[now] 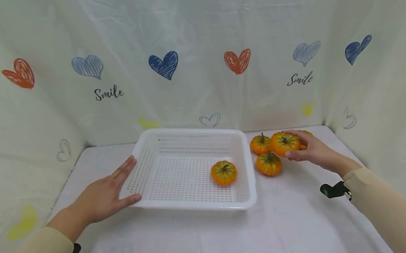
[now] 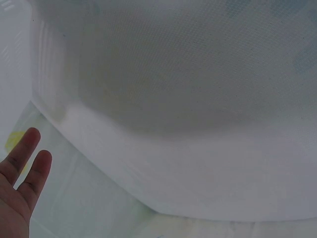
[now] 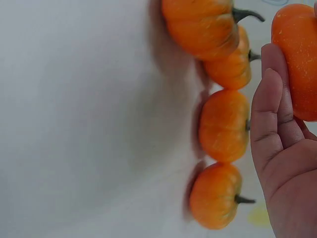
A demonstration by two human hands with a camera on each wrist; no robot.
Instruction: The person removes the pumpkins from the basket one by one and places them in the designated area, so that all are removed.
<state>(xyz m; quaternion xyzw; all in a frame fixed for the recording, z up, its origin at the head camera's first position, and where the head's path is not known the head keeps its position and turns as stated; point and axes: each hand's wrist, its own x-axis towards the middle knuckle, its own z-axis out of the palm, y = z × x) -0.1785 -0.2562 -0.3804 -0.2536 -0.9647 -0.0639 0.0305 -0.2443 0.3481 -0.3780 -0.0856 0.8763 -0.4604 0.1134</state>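
Note:
My right hand (image 1: pixel 315 151) holds a small orange pumpkin (image 1: pixel 284 143), fingers and thumb about its side. In the right wrist view this pumpkin (image 3: pixel 299 64) appears off the table against the fingers. Beside it lie several more pumpkins (image 1: pixel 269 164), partly hidden by the held one and the hand. My left hand (image 1: pixel 105 198) is at the left end of a white plastic basket (image 1: pixel 199 205), its straight fingers and thumb spread against the rim. One pumpkin (image 1: pixel 223 173) sits inside the basket at the right. Only two left fingers (image 2: pixel 34 181) show clearly in the left wrist view.
A white cloth covers the table (image 1: pixel 213 247). Behind and on both sides hangs a pale curtain (image 1: pixel 187 19) printed with hearts. The basket stands slightly askew near the back edge, with the loose pumpkins just right of it.

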